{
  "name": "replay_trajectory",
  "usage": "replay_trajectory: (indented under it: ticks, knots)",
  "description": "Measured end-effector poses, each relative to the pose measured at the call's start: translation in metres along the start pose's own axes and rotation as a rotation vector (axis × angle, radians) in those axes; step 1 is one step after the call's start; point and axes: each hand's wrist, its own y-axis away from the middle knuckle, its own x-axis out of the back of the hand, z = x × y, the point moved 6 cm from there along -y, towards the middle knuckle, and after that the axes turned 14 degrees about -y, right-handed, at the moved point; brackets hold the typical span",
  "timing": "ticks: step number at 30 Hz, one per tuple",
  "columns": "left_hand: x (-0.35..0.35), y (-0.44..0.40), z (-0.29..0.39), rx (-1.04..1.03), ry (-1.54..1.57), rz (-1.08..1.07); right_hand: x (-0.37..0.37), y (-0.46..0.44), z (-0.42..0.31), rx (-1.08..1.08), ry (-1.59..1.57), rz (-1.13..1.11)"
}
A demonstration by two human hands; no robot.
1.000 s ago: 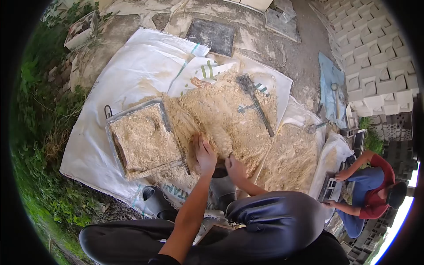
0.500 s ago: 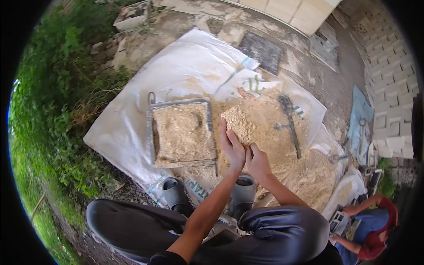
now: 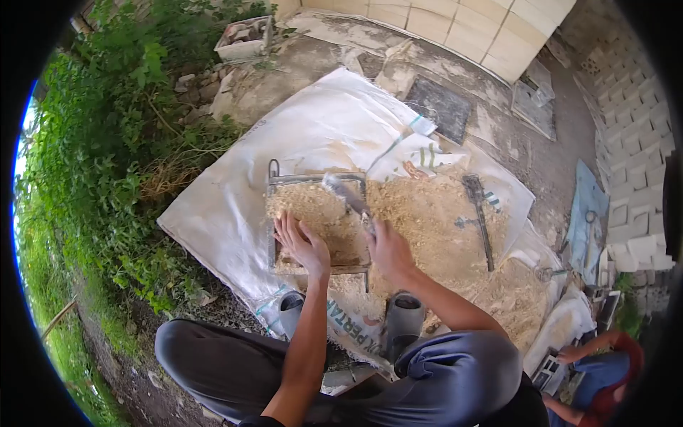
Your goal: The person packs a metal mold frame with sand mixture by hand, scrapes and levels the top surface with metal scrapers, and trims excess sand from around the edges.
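Observation:
A trowel [image 3: 346,196] is in my right hand [image 3: 393,250], its blade tilted over the right half of a rectangular metal frame [image 3: 271,245]. Pale, crumbly sandy mix [image 3: 302,201] is heaped in the frame's far left part, and the level is lower toward the near right. Spread fingers of my left hand [image 3: 304,245] rest at the left side of this mix, the palm above the frame. More loose mix [image 3: 427,206] covers the sacking right of the frame. A dark metal tool with a long bar [image 3: 479,222] lies on it.
White sacking [image 3: 206,196] lies under everything, with my shoes [image 3: 405,313] at its near edge. Plants [image 3: 92,206] grow on the left. A dark slab [image 3: 439,109], a blue sheet [image 3: 586,213] and stacked pale blocks [image 3: 637,192] stand beyond. Another person [image 3: 605,373] works at lower right.
My hands have parted and moved left over the frame. The mix heaped on the trowel is off the blade, and the heap at the frame's left is higher. The view has shifted.

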Motion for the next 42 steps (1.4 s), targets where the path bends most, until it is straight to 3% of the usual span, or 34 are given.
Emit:
replay_trajectory:
  ticks: [2,3,5,6,8,12,14,17,19,21,25,27,29,35,39,42]
  knots:
    - [0.003,0.022,0.052,-0.231,0.055,-0.055,0.032,0.008,0.046,-0.048,0.076,0.221]
    - [-0.014,0.043,0.066,-0.309,0.295,-0.134,0.05,0.008,0.07,-0.111,0.113,0.278]
    - [-0.041,0.08,0.111,-0.456,0.5,-0.435,0.084,0.006,0.112,-0.366,0.094,0.225]
    - [-0.055,0.092,0.127,-0.455,0.504,-0.444,0.095,0.005,0.136,-0.374,0.097,0.227]
    - [-0.101,0.117,0.143,-0.474,0.103,-0.482,0.102,0.006,0.194,-0.356,0.235,0.298]
    - [-0.165,0.128,0.114,-0.413,-0.143,-0.415,0.092,0.021,0.24,-0.35,0.268,0.219]
    - [-0.167,0.14,0.094,-0.475,-0.151,-0.522,0.072,0.036,0.251,-0.279,0.189,-0.002]
    - [-0.134,0.177,0.067,-0.561,-0.018,-0.595,0.066,0.083,0.232,-0.27,0.157,-0.206]
    - [-0.116,0.199,0.054,-0.58,0.02,-0.637,0.055,0.118,0.222,-0.388,0.109,-0.231]
    - [-0.107,0.215,0.048,-0.302,0.203,-0.733,0.037,0.148,0.208,-0.459,0.002,-0.206]
    - [-0.11,0.223,0.065,-0.195,0.248,-0.691,0.006,0.17,0.175,-0.499,-0.212,-0.033]
    - [-0.116,0.215,0.063,0.095,0.461,-0.786,0.014,0.164,0.162,-0.491,-0.219,0.013]
    - [-0.11,0.198,0.084,0.049,0.474,-0.672,0.025,0.148,0.142,-0.479,-0.257,0.098]
    - [-0.049,0.102,0.147,-0.062,0.54,-0.334,0.082,0.077,0.049,-0.381,-0.191,-0.007]
    - [-0.006,0.023,0.12,-0.009,0.501,-0.11,0.056,0.028,-0.018,-0.142,-0.131,-0.053]
    - [-0.002,-0.02,0.061,-0.044,0.469,-0.052,0.003,-0.001,-0.038,-0.144,-0.169,-0.17]
